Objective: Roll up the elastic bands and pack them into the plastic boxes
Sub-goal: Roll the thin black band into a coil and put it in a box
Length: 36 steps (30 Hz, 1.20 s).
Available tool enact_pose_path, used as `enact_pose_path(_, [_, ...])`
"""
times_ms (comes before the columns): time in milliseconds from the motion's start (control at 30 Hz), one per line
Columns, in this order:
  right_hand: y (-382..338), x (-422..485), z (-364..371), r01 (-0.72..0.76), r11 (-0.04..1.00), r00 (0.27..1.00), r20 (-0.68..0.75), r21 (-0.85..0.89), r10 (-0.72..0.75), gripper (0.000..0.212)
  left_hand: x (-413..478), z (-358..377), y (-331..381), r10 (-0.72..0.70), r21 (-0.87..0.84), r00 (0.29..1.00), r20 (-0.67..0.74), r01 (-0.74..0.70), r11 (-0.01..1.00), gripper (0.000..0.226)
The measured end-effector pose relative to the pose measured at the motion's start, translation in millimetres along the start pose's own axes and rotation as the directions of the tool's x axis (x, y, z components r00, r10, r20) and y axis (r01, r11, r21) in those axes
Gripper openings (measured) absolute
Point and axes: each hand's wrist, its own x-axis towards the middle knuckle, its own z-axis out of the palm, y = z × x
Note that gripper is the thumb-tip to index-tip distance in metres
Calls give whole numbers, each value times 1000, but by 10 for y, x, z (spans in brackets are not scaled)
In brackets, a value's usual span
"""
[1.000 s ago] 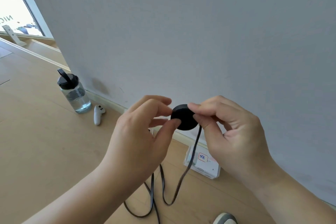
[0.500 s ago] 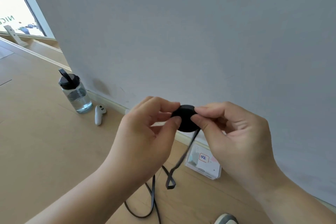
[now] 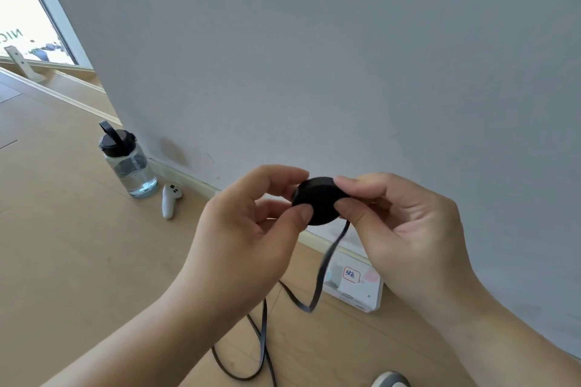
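We pinch a black roll of elastic band [image 3: 320, 199] between both hands, held up in front of the grey wall [image 3: 345, 56]. Our left hand [image 3: 245, 229] grips the roll's left edge, thumb [image 3: 301, 217] below and fingers curled over the top. Our right hand [image 3: 405, 229] pinches the right edge between thumb and forefinger.

From under the roll the loose tail of the band [image 3: 323, 264] hangs down, bends sharply near the wooden floor [image 3: 63, 261] and trails in loops between our forearms toward the bottom of the view.

Beyond the tail, a plastic box [image 3: 358, 286] with a small red-framed label lies on the floor against the skirting board, partly behind our right hand.

Well to the left, a clear water bottle [image 3: 130, 166] with a black lid stands upright near the wall, and a white handheld controller [image 3: 169, 201] lies just beside it.
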Motion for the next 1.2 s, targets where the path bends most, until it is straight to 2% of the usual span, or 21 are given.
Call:
enact_pose_path(100, [10,20,-4,108,988,994,39,-111,-104,26,7,-2,-28,261,272,965,36,-260,926,21])
enact_pose_path(167, [15,19,-3,160,975,985,81,-156,-149,21,-1,-13,-52,327,343,943,59,-327,880,34])
enact_pose_path(267, [-5,13,4,146,980,989,56,-136,-139,24,-18,-1,-27,286,280,957,48,-288,916,42])
enact_pose_path(367, [-44,26,-12,16,999,998,-62,39,-14,27,-15,18,6,92,8,995,-42,-91,996,39])
enact_pose_path(467, [-44,9,8,-31,995,996,-75,91,38,28,-28,37,14,-39,-172,997,-69,26,985,36])
enact_pose_path(533, [-32,-8,14,-33,998,998,-53,55,36,28,-44,55,-5,-34,-126,998,-49,27,992,30])
enact_pose_path(633, [-11,7,-1,78,990,997,28,-120,-75,27,-22,51,-41,164,204,986,-32,-154,967,17])
enact_pose_path(700, [15,16,-13,146,974,988,75,-173,-135,25,-5,31,-74,239,310,971,20,-233,922,25])
enact_pose_path(767, [-7,11,1,185,966,980,100,-178,-169,26,-8,19,-90,285,310,956,75,-294,904,36])
enact_pose_path(800, [-18,4,8,154,975,987,80,-160,-143,26,-15,25,-75,290,288,954,80,-301,909,37])
enact_pose_path(900, [-49,17,8,-49,999,997,-56,16,49,22,-14,28,-33,142,100,989,-33,-138,985,33])
enact_pose_path(1000, [-57,7,19,-80,992,996,-36,96,84,28,-17,31,4,-24,-88,996,-90,16,996,25])
enact_pose_path(1067, [-55,-15,30,-74,995,997,-10,66,75,30,-23,51,-8,-115,-165,992,-55,104,981,22])
enact_pose_path(1133, [-30,-14,21,-11,999,1000,5,-52,12,27,-30,73,-39,-121,-70,993,-11,120,990,21])
enact_pose_path(1200, [2,15,11,96,981,995,20,-167,-93,24,-27,68,-53,32,155,999,-1,-32,987,18])
